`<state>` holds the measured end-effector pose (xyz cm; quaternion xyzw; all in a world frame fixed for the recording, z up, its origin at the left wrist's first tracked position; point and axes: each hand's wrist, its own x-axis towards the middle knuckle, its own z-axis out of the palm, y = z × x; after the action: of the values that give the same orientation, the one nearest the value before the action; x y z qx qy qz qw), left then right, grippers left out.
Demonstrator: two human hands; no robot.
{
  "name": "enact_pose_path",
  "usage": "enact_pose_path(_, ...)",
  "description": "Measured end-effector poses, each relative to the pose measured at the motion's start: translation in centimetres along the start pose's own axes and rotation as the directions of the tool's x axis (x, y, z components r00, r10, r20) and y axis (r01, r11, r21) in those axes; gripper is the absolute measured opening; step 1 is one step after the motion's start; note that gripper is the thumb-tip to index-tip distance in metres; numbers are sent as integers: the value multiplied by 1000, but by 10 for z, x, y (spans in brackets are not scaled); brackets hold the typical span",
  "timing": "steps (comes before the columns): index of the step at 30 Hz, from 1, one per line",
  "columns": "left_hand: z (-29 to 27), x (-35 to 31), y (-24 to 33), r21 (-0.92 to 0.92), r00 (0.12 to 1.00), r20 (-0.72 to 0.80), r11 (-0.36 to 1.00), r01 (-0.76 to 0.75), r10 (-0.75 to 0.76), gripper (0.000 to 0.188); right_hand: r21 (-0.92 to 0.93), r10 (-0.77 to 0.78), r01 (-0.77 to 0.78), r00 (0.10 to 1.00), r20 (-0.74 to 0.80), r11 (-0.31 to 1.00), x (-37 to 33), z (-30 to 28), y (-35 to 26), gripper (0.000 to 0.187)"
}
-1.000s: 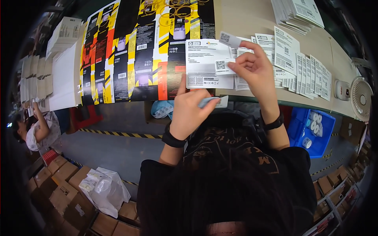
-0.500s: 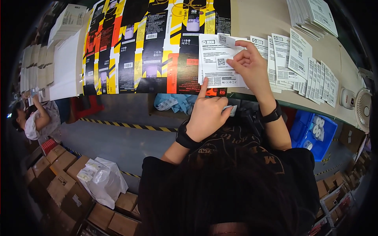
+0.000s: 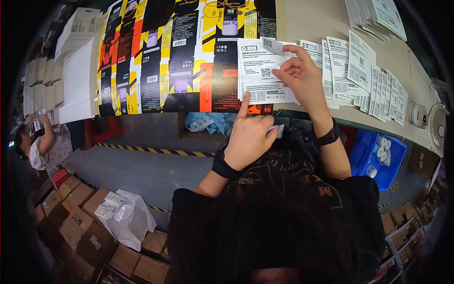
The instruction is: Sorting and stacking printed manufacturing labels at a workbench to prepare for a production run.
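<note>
A white printed sheet (image 3: 255, 64) lies on the near edge of the table, with other sheets beneath it. My left hand (image 3: 250, 139) has its index finger stretched onto the sheet's lower left edge. Its other fingers are curled, and a small white slip (image 3: 280, 131) juts out by the thumb. Over the sheet's right side is my right hand (image 3: 302, 73), thumb and index finger apart. The index tip meets the edge of a small greyish label (image 3: 271, 46) with a square code, while the thumb rests near another code on the sheet.
Large black, yellow and red printed sheets (image 3: 184, 61) cover the table to the left. Fanned white leaflets (image 3: 345, 71) and a small fan (image 3: 437, 128) lie right. Below are a blue bin (image 3: 388, 173) and cartons (image 3: 80, 232). A co-worker (image 3: 52, 144) is at far left.
Both hands keep nearly the same pose on the sheet. The view has shifted very slightly.
</note>
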<state>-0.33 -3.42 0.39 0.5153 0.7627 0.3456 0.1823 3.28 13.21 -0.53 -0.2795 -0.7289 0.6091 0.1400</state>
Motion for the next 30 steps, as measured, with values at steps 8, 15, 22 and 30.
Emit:
enact_pose_path(8,0,1,0,13,1000,19,1000,15,-15,16,-130,-29,26,999,-23,991,-1,4,-1,47)
enact_pose_path(15,2,1,-2,45,1000,14,999,25,-26,17,-659,-222,204,973,58,724,3,13,-13,66)
enact_pose_path(22,2,2,2,86,999,29,996,33,-35,17,-748,-145,126,989,40,652,14,-5,-10,70)
enact_pose_path(30,-7,-6,10,10,999,-10,999,40,-40,17,-636,-359,414,907,221,651,-10,-11,-24,69)
